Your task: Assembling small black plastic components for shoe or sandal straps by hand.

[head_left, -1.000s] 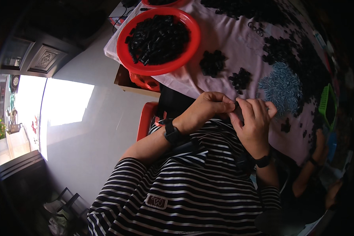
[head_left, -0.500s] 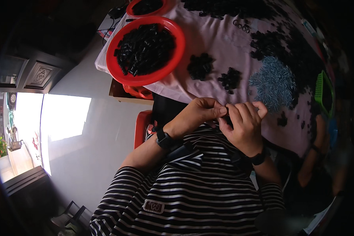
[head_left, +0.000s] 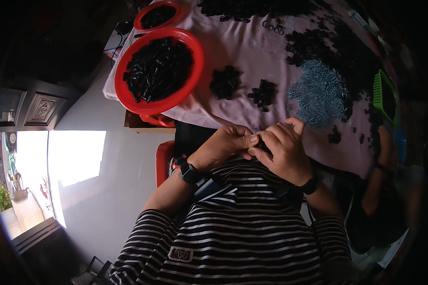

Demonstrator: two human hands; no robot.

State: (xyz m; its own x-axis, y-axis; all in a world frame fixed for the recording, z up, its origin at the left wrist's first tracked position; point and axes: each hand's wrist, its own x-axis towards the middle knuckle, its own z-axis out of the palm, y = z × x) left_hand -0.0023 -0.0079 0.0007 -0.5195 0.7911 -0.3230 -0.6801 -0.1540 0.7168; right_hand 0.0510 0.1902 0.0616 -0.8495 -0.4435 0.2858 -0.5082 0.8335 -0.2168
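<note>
1. The left hand [head_left: 226,145] and the right hand [head_left: 283,149] meet at the near edge of the tabletop [head_left: 252,57], just above the person's striped shirt [head_left: 242,228]. Their fingertips touch at the middle.

2. The fingers of both hands are curled and pressed together around a small dark part [head_left: 256,146]. Only a sliver of it shows between the thumbs, so its shape and its long axis cannot be told.

3. That part lies right at the fingertips, held between the two hands and not resting on the cloth. Neither hand is clearly nearer; both close on it from opposite sides, the left from the person's left and the right from the right.

4. Ahead of the hands, a heap of pale blue-grey small pieces [head_left: 316,92] lies just beyond the right hand's knuckles, nearer to that hand than to the left.

5. Two small piles of black parts [head_left: 226,81] [head_left: 263,92] lie farther out on the pink cloth [head_left: 242,42], roughly ahead of the left hand.

6. A large red bowl [head_left: 195,71] full of black pieces stands well apart, to the far left; a smaller red bowl [head_left: 173,7] is behind it.

7. A green basket [head_left: 380,92] sits at the right edge, beside another person's arm [head_left: 383,166].
</note>
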